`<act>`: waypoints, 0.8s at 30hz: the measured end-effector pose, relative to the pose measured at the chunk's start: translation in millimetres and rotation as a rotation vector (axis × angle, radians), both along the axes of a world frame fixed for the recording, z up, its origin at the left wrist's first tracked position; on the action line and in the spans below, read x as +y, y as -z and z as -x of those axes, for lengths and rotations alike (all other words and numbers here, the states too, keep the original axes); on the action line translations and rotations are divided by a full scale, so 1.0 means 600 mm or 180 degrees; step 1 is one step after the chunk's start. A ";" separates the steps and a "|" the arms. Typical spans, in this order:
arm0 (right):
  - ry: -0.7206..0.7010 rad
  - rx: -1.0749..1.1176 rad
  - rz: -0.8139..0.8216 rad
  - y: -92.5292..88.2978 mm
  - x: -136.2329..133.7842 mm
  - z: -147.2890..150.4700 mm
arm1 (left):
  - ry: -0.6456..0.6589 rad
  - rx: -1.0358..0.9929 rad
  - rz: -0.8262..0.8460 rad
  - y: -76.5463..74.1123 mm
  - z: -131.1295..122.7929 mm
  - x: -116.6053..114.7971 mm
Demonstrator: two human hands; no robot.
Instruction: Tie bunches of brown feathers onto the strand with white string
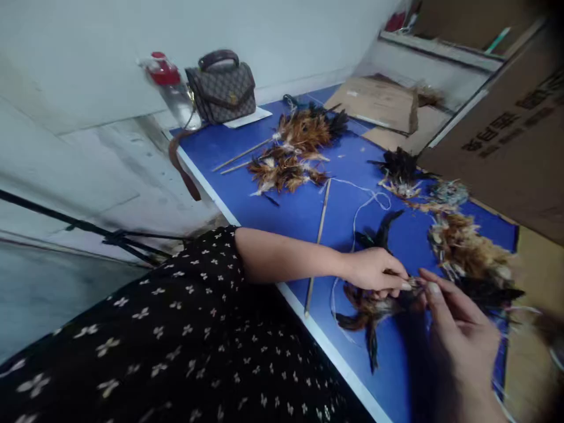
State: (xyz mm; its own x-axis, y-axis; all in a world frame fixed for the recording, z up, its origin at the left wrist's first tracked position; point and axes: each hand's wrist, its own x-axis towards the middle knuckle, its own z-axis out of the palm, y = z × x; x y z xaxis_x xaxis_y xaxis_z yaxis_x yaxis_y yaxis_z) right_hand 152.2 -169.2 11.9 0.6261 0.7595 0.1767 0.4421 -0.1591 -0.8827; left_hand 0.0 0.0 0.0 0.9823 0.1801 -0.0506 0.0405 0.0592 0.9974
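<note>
Pinching: left hand (374, 269) closes thumb and fingertips on the stem end of a small bundle of dark brown and black feathers (370, 311) lying on the blue tabletop (299, 211).
Right hand: the right hand (458, 335) meets the same spot from the other side, its fingers curled in and touching the bundle's bound end — whether they clamp it or only steady it is too blurred to tell.
Bundle from the landmark: it lies just beside the near end of the thin wooden stick (318, 247), on the side away from the table's white edge.
Long axis: the stem end points toward the two hands; the plumes fan back and down toward the near edge of the table.
Nearer hand: both touch it — the left sits on top of it, the right comes in from beyond.
Left arm pose: bare forearm laid across the table edge, crossing over the stick, wrist low.
Right arm pose: palm turned up toward the camera, fingers lifted.
String: a pale thread (365, 200) loops from the stick's far end toward the hands.
Further from the stick: a loose heap of tan feathers (467, 247) sits past the hands; two finished brown feather dusters (291, 153) lie beyond the stick's far end.
</note>
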 end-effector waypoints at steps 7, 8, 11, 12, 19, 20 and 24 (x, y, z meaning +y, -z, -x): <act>0.0102 0.0077 0.0120 0.003 0.010 0.001 | -0.0032 -0.0415 -0.1130 -0.002 -0.002 0.005; 0.0156 0.0073 0.0112 0.003 0.010 0.002 | -0.0057 -0.0501 -0.1258 0.000 -0.002 0.006; 0.0305 0.0102 0.0023 0.004 0.007 -0.001 | -0.0100 -0.0594 -0.1383 0.007 -0.003 0.007; 0.0339 0.0120 -0.0022 0.005 0.006 -0.004 | -0.0106 -0.0587 -0.1373 0.009 -0.003 0.007; 0.0017 0.0304 0.0175 0.004 -0.006 -0.023 | -0.0074 -0.0484 -0.1348 0.008 -0.002 0.008; 0.0012 0.0284 0.0224 0.005 -0.006 -0.023 | -0.0075 -0.0496 -0.1358 0.008 -0.002 0.008; 0.0152 0.0163 0.0305 0.004 -0.003 -0.018 | -0.0087 -0.0554 -0.1418 0.009 -0.003 0.008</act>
